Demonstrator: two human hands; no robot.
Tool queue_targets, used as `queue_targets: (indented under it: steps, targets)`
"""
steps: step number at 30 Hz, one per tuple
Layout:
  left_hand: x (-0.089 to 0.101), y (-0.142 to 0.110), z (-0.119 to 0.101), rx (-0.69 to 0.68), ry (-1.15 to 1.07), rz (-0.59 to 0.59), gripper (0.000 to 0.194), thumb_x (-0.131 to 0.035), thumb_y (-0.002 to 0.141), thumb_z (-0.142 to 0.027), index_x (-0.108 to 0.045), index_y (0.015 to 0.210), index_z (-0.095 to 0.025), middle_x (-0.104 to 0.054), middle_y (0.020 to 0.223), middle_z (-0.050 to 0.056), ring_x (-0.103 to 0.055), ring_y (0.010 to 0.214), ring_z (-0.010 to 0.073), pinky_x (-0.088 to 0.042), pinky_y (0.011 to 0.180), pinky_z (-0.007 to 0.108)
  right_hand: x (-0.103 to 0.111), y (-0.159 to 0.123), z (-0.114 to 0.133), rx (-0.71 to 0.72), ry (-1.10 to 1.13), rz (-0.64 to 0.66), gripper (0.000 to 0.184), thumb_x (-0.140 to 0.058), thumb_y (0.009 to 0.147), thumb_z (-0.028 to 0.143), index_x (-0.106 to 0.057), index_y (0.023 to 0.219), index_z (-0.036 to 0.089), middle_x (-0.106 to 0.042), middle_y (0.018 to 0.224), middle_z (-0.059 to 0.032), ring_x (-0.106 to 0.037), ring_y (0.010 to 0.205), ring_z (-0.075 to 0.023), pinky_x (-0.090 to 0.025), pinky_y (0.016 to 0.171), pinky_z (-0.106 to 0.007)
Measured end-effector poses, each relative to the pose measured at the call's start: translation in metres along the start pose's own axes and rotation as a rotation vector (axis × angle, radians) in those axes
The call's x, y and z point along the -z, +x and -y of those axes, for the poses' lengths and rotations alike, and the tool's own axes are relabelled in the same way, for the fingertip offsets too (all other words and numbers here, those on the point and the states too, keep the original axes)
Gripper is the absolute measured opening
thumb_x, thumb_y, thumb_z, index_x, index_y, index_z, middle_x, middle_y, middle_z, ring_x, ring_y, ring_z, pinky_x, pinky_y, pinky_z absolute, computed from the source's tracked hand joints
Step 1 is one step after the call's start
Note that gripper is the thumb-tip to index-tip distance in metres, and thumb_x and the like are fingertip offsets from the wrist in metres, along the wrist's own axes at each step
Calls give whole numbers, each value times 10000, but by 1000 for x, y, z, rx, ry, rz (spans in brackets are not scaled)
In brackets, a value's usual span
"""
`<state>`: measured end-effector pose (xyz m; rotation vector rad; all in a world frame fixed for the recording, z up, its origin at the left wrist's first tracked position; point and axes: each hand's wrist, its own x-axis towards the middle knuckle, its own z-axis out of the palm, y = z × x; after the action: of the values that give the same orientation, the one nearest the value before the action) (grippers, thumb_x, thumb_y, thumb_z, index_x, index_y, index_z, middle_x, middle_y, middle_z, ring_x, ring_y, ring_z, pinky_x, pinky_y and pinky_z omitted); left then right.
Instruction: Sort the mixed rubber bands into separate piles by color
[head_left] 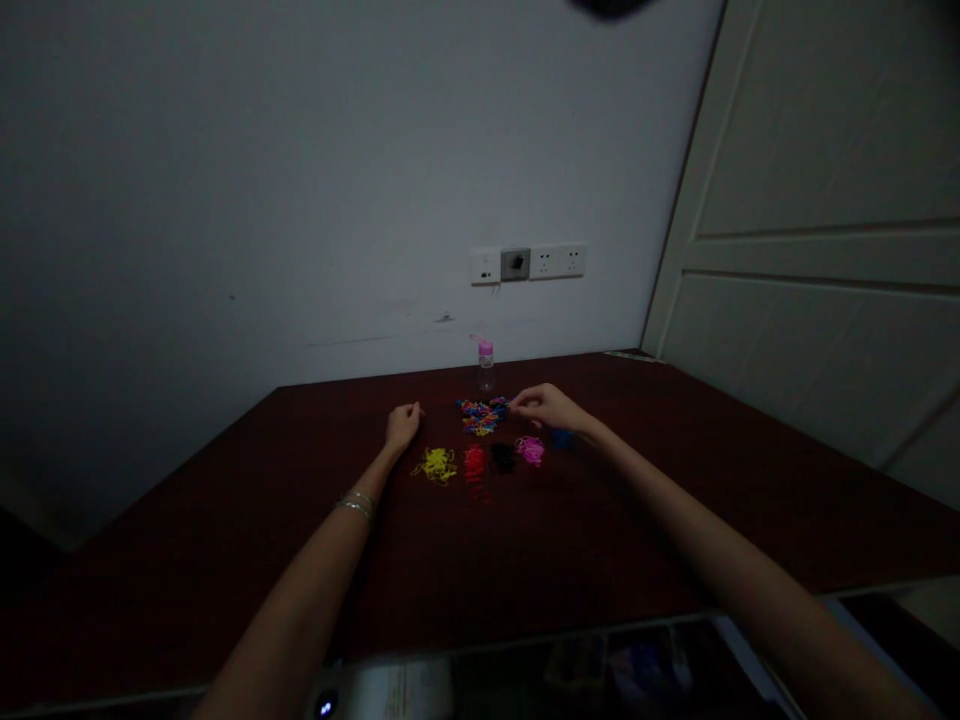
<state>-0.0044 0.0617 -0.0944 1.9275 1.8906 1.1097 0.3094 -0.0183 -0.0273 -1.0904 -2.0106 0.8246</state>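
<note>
The right hand [549, 406] reaches the 3 o'clock edge of a mixed pile of bands [480, 417] on a dark surface [525, 570], its grip too small to read; the left hand [403, 427] rests loosely clenched at 9 o'clock. The bands look light, soft and prone to tangle, best pinched by an outer loop

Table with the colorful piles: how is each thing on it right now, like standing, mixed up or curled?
Bottle: upright, pink cap on.
Mixed pile: colors jumbled together.
Yellow pile: loose, spread out.
Red pile: heaped, some pieces trailing nearer.
Black pile: heaped.
Pink pile: heaped.
Blue pile: heaped, dim.
Left hand: fingers curled.
Right hand: fingertips at mixed pile; grip too small to tell.
</note>
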Motion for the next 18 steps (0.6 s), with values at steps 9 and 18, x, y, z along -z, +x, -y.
queue_targets:
  steps: [9, 18]
  targets:
    - [-1, -1, -1, -3, 13, 4, 399, -359, 845, -352, -680, 748, -136, -632, 623, 43, -582, 638, 158, -375, 592, 225, -18, -25, 6, -64, -159, 400, 190, -538, 709, 257, -652, 775, 120, -529, 516, 19, -464, 440, -73, -355, 450, -185]
    - [-2, 0, 1, -13, 13, -3, 389, -368, 843, -344, -677, 724, -141, -663, 699, 61, -596, 663, 164, -379, 607, 228, -19, -26, 5, -66, -167, 420, 212, -569, 706, 279, -666, 800, 116, -557, 552, 6, -474, 464, -79, -359, 463, -191]
